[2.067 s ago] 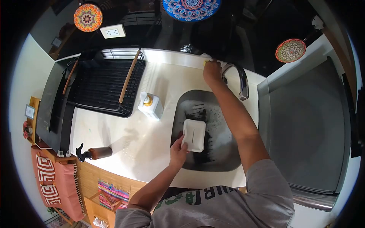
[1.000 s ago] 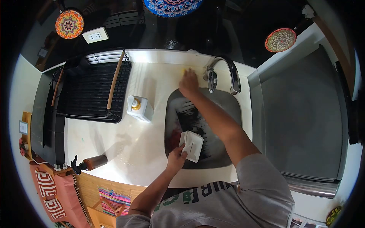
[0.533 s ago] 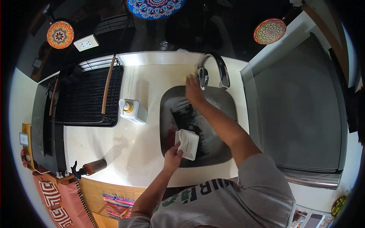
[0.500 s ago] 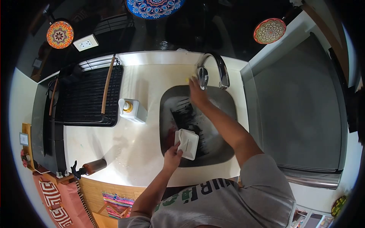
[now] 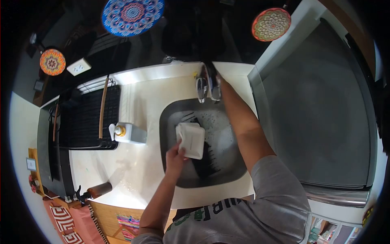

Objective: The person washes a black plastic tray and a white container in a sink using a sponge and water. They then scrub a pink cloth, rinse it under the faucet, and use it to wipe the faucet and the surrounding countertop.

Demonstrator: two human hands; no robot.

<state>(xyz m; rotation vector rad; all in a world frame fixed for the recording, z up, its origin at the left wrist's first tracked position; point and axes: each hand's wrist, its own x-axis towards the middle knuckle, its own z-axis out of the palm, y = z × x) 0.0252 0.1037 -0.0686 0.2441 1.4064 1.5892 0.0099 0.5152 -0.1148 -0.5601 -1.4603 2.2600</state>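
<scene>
Over the sink [image 5: 164, 173], my left hand [image 5: 175, 158] grips a white rectangular dish [image 5: 192, 142] with rounded corners by its lower left edge, thumb on top. Another white rim shows along the dish's upper left side. My right hand [image 5: 219, 80] reaches behind the chrome faucet [image 5: 215, 87], which hides its fingers; I cannot tell what they hold. A small yellow piece [image 5: 195, 75] shows left of the faucet, near that hand. Beneath the dish, a dark comb-edged patch [image 5: 205, 166] stretches across the sink's wet bottom.
A white pump bottle [image 5: 132, 133] stands left of the sink. Beyond it is a black dish rack [image 5: 81, 118] with wooden handles. A brown spray bottle [image 5: 100, 190] lies near the counter's front left. On the right is a dark grey panel [image 5: 317, 110].
My right hand has moved from in front of the faucet, left side, to behind it. My left hand has carried the dish further toward the back of the sink. The view has shifted.
</scene>
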